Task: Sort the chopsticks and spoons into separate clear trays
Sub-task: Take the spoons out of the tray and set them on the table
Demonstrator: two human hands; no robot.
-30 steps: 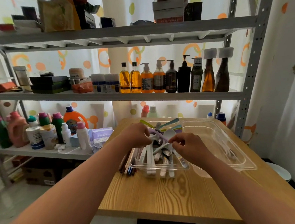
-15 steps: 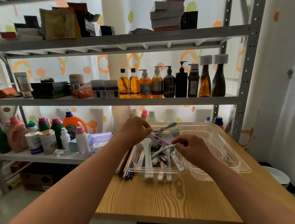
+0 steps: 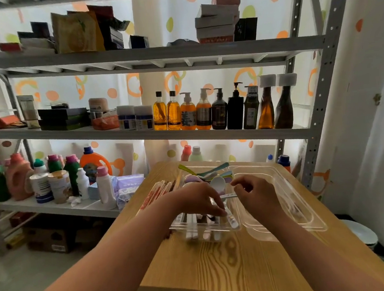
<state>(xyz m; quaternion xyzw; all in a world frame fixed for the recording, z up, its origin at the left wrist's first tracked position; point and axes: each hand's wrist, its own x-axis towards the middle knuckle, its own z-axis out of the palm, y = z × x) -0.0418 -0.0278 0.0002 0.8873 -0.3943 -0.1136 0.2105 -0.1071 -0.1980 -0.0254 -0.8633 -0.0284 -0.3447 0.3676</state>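
Observation:
A small clear tray (image 3: 235, 227) on the wooden table holds a heap of spoons (image 3: 208, 175) in white and pastel colours. My left hand (image 3: 196, 200) reaches down into it, and its curled fingertips pinch a spoon handle (image 3: 231, 220) near the tray's front. My right hand (image 3: 255, 194) hovers over the tray's right edge and pinches the thin handle of a white spoon (image 3: 218, 184). Wrapped chopsticks (image 3: 157, 194) lie on the table just left of the tray. A larger clear tray (image 3: 307, 219) sits to the right and looks nearly bare.
Metal shelving (image 3: 153, 137) stands right behind the table, with bottles (image 3: 218, 111) at head height and detergent jugs (image 3: 19, 177) on the lower left shelf. The table's front half (image 3: 230, 264) is bare wood. A white bowl (image 3: 363, 233) sits low at the right.
My left hand has come back from the tray's far end to its near end. My right hand has shifted a little to the right, with a spoon handle still in its pinch.

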